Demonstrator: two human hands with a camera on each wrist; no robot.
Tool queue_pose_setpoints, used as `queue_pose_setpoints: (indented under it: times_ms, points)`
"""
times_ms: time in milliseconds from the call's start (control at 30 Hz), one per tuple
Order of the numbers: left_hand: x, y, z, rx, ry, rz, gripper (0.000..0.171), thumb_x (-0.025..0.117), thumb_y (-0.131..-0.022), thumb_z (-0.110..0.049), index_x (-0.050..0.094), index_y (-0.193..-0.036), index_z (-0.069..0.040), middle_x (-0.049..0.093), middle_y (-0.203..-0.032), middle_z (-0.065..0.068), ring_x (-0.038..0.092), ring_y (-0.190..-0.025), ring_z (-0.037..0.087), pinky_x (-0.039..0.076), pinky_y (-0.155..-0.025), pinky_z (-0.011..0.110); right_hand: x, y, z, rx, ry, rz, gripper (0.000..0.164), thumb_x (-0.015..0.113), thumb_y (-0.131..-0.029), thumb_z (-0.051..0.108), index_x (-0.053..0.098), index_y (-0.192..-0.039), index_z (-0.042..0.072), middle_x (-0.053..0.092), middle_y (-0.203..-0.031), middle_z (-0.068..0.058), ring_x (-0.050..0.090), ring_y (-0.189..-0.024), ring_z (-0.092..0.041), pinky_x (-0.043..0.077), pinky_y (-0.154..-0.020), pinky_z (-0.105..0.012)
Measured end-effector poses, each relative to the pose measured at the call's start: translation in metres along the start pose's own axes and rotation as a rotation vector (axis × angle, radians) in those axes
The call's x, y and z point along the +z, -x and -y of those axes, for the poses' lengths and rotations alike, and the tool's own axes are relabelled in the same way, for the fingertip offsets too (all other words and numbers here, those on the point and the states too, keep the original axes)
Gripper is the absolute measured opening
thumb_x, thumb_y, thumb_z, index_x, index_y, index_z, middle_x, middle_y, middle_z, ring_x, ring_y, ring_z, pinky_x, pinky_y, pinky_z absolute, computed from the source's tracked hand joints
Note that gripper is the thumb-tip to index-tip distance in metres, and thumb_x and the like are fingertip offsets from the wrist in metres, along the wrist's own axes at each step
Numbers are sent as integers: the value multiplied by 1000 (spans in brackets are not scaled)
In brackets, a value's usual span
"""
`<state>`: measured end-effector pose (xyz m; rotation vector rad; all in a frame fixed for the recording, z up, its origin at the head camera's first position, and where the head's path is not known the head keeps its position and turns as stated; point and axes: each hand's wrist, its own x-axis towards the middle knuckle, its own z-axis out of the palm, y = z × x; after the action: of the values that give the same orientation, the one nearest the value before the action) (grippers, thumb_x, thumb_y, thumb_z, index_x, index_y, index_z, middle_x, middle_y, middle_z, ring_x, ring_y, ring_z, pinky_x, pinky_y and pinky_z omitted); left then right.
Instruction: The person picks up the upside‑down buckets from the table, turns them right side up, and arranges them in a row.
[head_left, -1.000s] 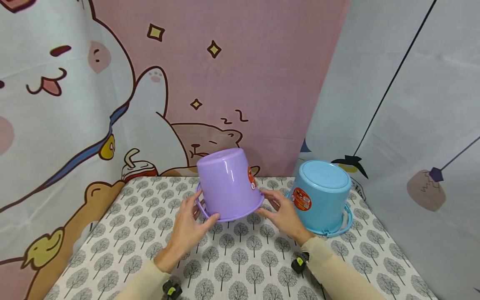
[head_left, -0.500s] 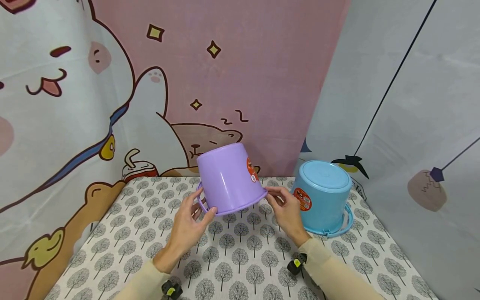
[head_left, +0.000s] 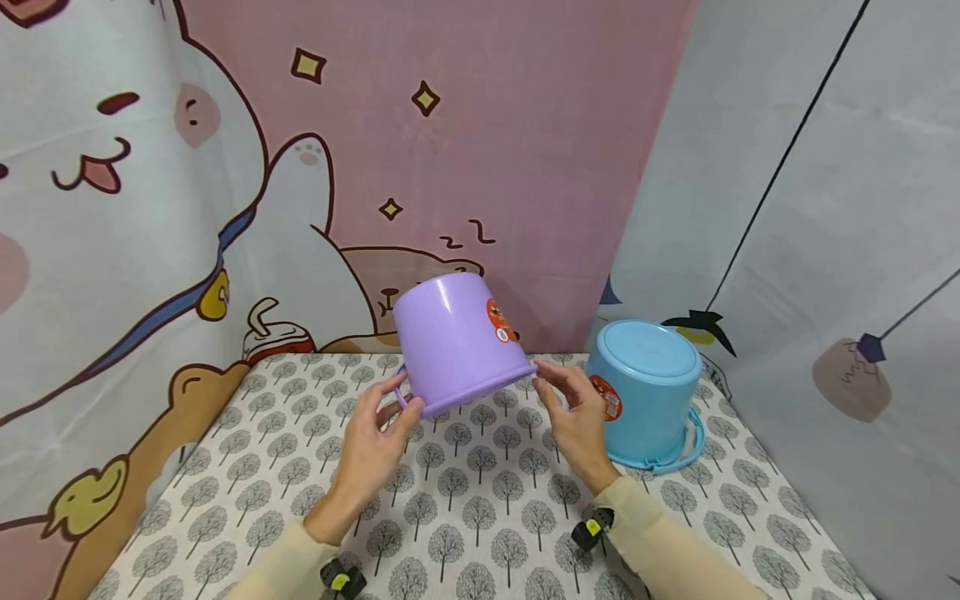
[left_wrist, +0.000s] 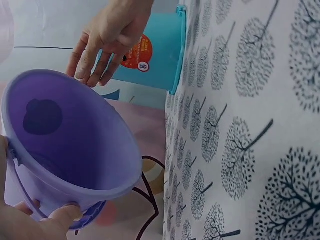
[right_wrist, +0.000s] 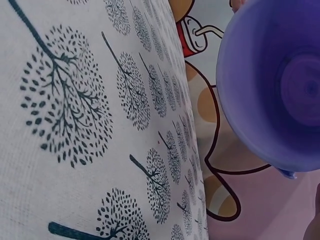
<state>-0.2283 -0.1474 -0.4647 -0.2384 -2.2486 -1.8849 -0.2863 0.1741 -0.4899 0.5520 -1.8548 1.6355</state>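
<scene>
Two narrow pinches: my left hand [head_left: 369, 454], right hand [head_left: 583, 427].
Purple bucket [head_left: 457, 342]: held between, higher, tipped further; apparently mid-turn.

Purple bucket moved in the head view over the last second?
Yes. The purple bucket has gone up in the picture and tilts more, right side of its rim higher, judged against the unmoved blue bucket.

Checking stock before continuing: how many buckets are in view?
2: the purple bucket, held tilted between the left hand and right hand, and the blue bucket, upside down on the tree-print cloth at right. Anything inside it is hidden.
</scene>
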Motion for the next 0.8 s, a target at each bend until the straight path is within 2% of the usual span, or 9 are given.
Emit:
queue_pose_setpoints:
  times_ms: [133, 267, 467, 633, 733, 800]
  points:
    - [-1, 0, -4, -6, -17, -23, 59, 74, -116, -45, 58, -169, -25, 39, -179, 21, 68, -152, 46, 69, -113, 41, 1, 1, 4, -37, -7, 32, 51, 76, -107, -10, 73, -156, 4, 71, -139, -22, 73, -137, -17, 62, -126, -42]
    - [-2, -1, -6, -4, -27, -36, 54, 71, -118, -44, 62, -165, -19, 43, -175, 20, 70, -149, 49, 68, -116, 49, 2, 1, 6, -76, -29, 56, 58, 74, -107, -14, 68, -161, 5, 65, -140, -29, 70, -143, -13, 61, -127, -37]
    - [-5, -1, -8, 11, 22, -25, 48, 66, -121, -41, 66, -161, -15, 53, -177, 14, 75, -143, 50, 68, -112, 39, 2, -1, 11, -122, -17, 78, 64, 75, -104, -17, 64, -165, 4, 63, -142, -28, 68, -147, -18, 62, -127, -41]
    - [-6, 0, -9, -6, 73, 22, 50, 70, -119, -33, 64, -163, -11, 56, -172, 21, 80, -134, 50, 69, -108, 37, 1, -6, 17, -157, -24, 84, 67, 76, -102, -19, 63, -164, 1, 62, -147, -29, 68, -144, -30, 59, -128, -42]
    - [-7, 1, -8, -22, 79, 58, 56, 76, -116, -25, 60, -168, -11, 56, -171, 23, 80, -135, 48, 70, -107, 35, -2, -10, 19, -170, -9, 100, 67, 77, -101, -19, 63, -164, 0, 64, -150, -28, 68, -143, -29, 59, -128, -36]
    - [-10, 2, -9, -27, 55, 72, 68, 83, -110, -20, 55, -172, -13, 55, -171, 22, 79, -137, 46, 71, -105, 33, -4, -12, 20, -177, -4, 122, 68, 77, -101, -20, 63, -164, 0, 64, -151, -29, 69, -143, -25, 60, -127, -34]
